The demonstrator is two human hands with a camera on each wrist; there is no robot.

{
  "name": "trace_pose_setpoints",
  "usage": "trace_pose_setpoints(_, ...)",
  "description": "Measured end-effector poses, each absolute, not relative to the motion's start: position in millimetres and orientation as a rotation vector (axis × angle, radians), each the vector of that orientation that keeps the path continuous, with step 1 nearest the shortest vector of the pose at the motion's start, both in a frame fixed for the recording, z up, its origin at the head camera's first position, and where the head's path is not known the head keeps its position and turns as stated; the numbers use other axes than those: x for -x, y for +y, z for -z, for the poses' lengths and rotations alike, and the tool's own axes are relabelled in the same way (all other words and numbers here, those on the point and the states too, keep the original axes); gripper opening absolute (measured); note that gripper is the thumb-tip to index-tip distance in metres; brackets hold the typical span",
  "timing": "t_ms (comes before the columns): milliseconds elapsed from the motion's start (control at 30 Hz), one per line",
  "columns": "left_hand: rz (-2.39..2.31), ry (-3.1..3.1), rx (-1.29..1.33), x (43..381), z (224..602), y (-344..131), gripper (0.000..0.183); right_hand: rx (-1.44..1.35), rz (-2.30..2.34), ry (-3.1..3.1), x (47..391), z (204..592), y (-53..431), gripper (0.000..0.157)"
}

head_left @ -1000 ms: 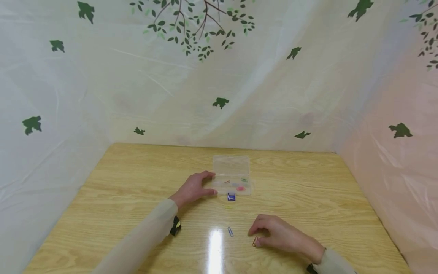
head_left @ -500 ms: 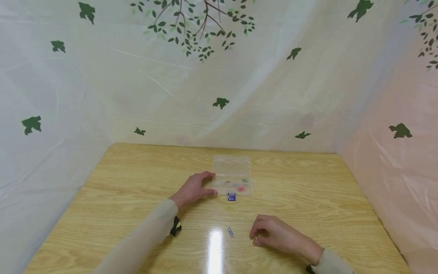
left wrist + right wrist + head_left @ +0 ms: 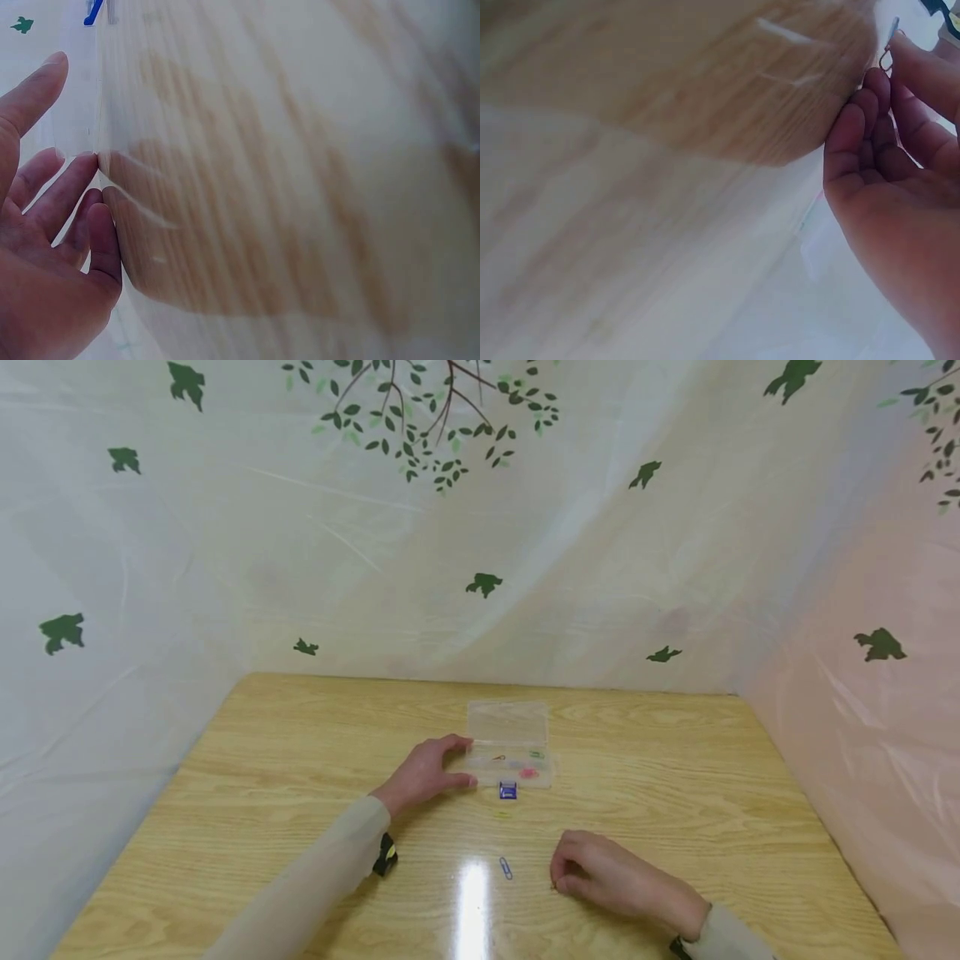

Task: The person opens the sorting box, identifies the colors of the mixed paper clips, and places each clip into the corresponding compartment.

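Observation:
My left hand rests at the left end of a clear plastic box, thumb and fingertips spread along its side. The box lies with its lid up. Inside are a green paper clip, a small reddish clip and a pink item. My right hand, low over the table at the front right, pinches a red paper clip between thumb and index finger. The fingers hide most of that clip in the head view. Left of this hand lies a blue paper clip.
A blue clasp sits at the box's front edge, with a small yellow piece just before it. The wooden table is enclosed by pale sheeting at the back and sides.
My right fingers have closed further round the red paper clip and turned it, so less of it shows. The left hand and the box stay in place.

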State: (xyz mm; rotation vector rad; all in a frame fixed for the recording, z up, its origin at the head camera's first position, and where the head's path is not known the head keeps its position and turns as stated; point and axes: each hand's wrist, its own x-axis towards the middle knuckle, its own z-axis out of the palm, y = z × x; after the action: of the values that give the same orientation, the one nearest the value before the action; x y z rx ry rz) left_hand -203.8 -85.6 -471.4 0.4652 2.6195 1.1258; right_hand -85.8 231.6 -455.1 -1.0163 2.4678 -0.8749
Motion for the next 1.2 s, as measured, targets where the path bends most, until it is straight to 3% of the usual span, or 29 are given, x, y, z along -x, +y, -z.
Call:
trace_pose_setpoints(300,-1.114,2.625,-0.467,203.1,470.9,-85.6,0.068,0.889,1.022,2.463,87.3,447.4,232.2,0.006)
trace_pose_setpoints(1200,-1.108,2.636,-0.453,204.3,472.0,-84.9,0.069,0.982,1.152,2.566,100.3,428.4,223.4,0.004)
